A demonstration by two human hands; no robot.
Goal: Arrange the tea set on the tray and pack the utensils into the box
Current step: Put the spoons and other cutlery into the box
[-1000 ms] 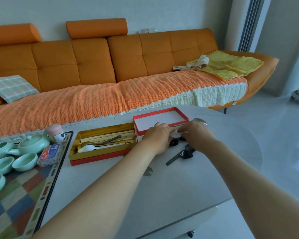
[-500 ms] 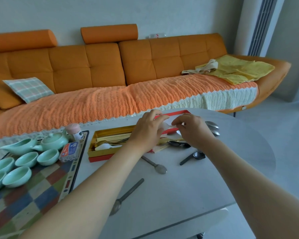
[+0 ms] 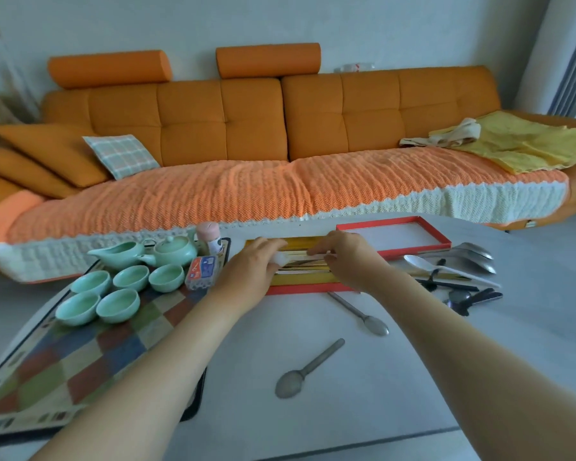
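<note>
Both hands moved left from lid (image 3: 399, 236) to box (image 3: 300, 280) at table's (image 3: 396, 377) far edge, left hand (image 3: 250, 272) pinching white spoon (image 3: 281, 258) by its bowl, right hand (image 3: 346, 261) fingers gripping the handle; spoon likely light, stiff, slick, chippable, so keep hold at both ends.

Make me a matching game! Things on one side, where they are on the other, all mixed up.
1 teapot
2 plaid cushion
3 red lid
4 gold box

A on the sofa
B under the left hand and right hand, holding a white spoon
C on the checkered tray
D empty, white inside facing up

Pairs: 1-C, 2-A, 3-D, 4-B
</note>
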